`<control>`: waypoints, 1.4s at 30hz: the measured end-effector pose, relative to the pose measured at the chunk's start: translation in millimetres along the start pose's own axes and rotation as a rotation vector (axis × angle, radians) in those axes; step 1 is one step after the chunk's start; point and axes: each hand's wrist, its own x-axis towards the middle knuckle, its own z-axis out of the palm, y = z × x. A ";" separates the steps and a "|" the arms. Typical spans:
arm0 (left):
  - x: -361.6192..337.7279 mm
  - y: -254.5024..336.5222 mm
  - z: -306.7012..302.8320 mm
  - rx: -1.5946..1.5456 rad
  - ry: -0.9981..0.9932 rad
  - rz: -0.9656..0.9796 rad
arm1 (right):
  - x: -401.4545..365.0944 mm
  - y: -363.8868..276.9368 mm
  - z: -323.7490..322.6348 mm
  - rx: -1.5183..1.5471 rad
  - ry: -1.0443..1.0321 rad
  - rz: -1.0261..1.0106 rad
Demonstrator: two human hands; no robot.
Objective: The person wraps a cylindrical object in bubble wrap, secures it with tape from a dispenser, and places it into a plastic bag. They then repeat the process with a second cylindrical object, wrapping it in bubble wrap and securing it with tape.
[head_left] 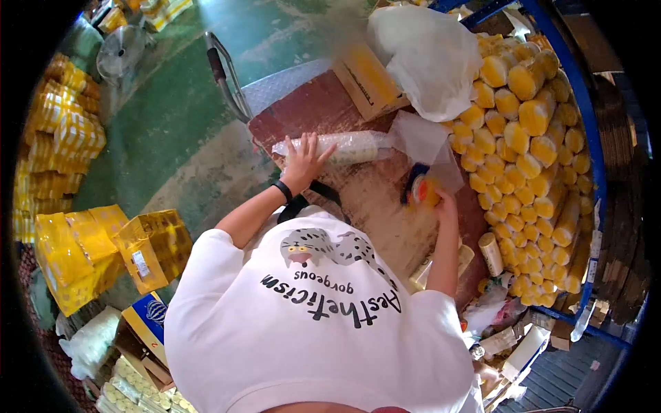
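A cylinder in bubble wrap (358, 148) lies across the worn reddish-brown work surface (296, 120). My left hand (305, 165) presses on its left end, palm down with the fingers spread. To the right, my right hand (446, 204) is closed around a tape dispenser (418, 187), blue and orange with yellow tape, smeared by motion. It is held apart from the wrapped cylinder. A loose sheet of clear plastic wrap (430, 141) extends from the cylinder's right end, towards the dispenser.
A blue-framed rack (585, 124) on the right holds many yellow-ended wrapped rolls (527, 158). Behind the work surface stand a cardboard box (368, 79) and a white plastic bag (430, 58). Yellow-taped boxes (86, 251) stand at left. A metal cart handle (227, 76) rises at the back.
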 end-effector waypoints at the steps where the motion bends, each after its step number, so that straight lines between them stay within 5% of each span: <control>1: -3.3 0.2 1.5 0.029 0.003 0.017 | -17.8 -2.3 -0.6 0.052 -0.049 -0.123; 3: -6.3 0.9 4.1 0.088 0.018 0.062 | -82.3 -16.8 20.8 0.160 -0.141 -0.378; 7: -7.6 1.7 7.6 -0.133 0.053 0.073 | -174.3 -31.8 78.2 0.722 -0.623 -0.314; 10: -5.4 -6.2 6.8 -0.115 0.049 0.161 | -162.2 7.4 75.2 0.773 -0.483 -0.342; 13: -2.9 -10.1 11.3 -0.003 0.066 0.220 | -179.6 -6.8 124.5 0.350 -0.414 -0.463; 16: -3.6 -8.3 8.5 -0.026 0.098 0.195 | -163.7 -10.4 122.5 0.379 -0.411 -0.365; 18: -7.4 -4.7 7.0 -0.033 0.111 0.184 | -219.1 -38.4 179.6 0.375 -0.163 -0.446; 19: -8.1 -3.8 7.6 -0.028 0.117 0.184 | -198.5 -17.7 147.7 0.414 -0.430 -0.444; 22: -7.2 -4.7 9.4 -0.060 0.098 0.186 | -200.0 -20.5 171.9 0.188 -0.211 -0.448; 23: -7.5 -4.9 9.9 -0.080 0.084 0.182 | -191.8 -7.1 163.0 0.243 -0.221 -0.291; 27: -9.7 -6.7 13.6 0.001 0.122 0.202 | -191.5 4.8 148.6 0.330 -0.768 -0.452; 30: -13.3 -4.4 19.9 0.016 0.168 0.212 | -186.8 -1.9 152.5 0.607 -0.682 -0.182; 31: -14.8 -2.7 22.7 0.000 0.181 0.209 | -187.8 -3.3 164.3 0.588 -0.426 -0.119; 34: -16.2 -2.6 18.1 0.014 0.185 0.213 | -105.6 73.5 157.8 0.194 -0.222 -0.180; 36: -16.0 -3.6 15.6 0.044 0.155 0.214 | -63.8 128.4 140.6 0.419 -0.764 -0.056; 39: -14.3 -1.3 18.3 -0.011 0.160 0.168 | -90.0 133.7 177.8 0.310 -0.399 -0.120; 42: -15.8 -0.6 15.7 0.071 0.164 0.180 | -97.4 130.1 181.5 0.157 -0.504 -0.025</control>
